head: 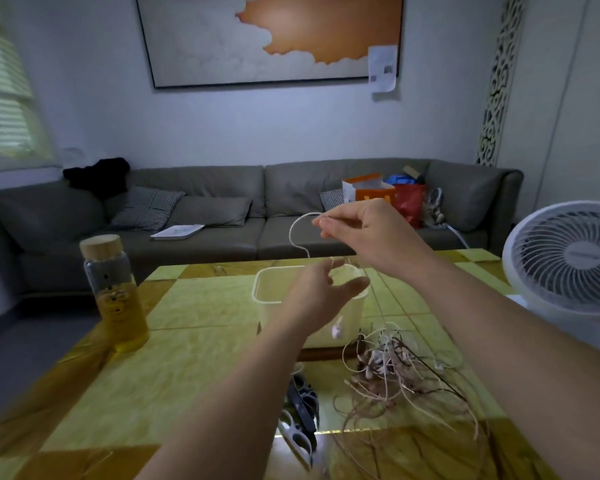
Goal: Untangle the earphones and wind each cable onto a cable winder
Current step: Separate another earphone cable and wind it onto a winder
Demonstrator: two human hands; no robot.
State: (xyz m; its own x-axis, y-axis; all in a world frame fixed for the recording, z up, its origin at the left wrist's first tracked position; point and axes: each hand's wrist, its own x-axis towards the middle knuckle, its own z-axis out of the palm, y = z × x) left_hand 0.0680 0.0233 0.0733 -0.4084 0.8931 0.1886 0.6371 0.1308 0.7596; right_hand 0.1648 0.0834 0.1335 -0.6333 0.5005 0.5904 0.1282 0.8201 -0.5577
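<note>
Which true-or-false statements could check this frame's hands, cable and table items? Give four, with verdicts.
The right hand pinches a white cable. True.
The left hand grips the bottle. False: it is raised in front of the bin, away from the bottle.
A tangled pile of earphones lies on the table. True.
The fan stands at the left. False: it is at the right edge.
</note>
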